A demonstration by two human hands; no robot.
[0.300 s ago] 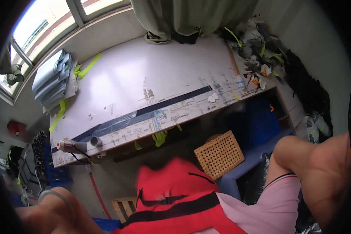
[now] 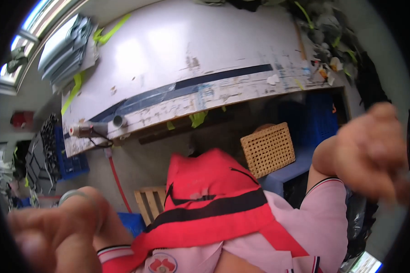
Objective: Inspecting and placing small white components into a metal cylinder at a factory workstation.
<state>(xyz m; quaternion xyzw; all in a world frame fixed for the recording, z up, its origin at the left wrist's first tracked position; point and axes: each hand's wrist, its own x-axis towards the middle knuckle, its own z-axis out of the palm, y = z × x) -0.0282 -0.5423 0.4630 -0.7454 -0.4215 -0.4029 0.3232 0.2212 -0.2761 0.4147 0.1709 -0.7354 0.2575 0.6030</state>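
The bright red fabric apron with a broad black band [image 2: 209, 170], worn over a pale pink shirt [image 2: 305, 214], lies between the two hands, well apart from the fingers of either. Its front points away from the body toward the table, and its long axis runs from the chest forward; the black band crosses it, slanting up toward the right fingers.

The right hand [image 2: 369, 154] is lifted near the right rim, fingers curled inward and blurred; whether they grip anything cannot be told. The left hand [image 2: 57, 232], with a pale band on its wrist [image 2: 79, 193], is close to the lens at lower left, fingers bent and partly lost at the rim; I cannot tell whether they are clenched on something.

As far as this shows, neither hand is at work on the tabletop; nothing can be read as finished or remaining.

Inward from the right fingers is a tan woven square seat [image 2: 269, 150]. Beyond the left fingers, at the near left corner of the long white worktable [image 2: 232, 36], lies a grey tube-shaped tool with a dark cord [image 2: 89, 130]. Farther off, a long dark strip [image 2: 223, 76] stretches along the table, and folded grey-blue sheets [image 2: 64, 50] are stacked beyond the left fingers.
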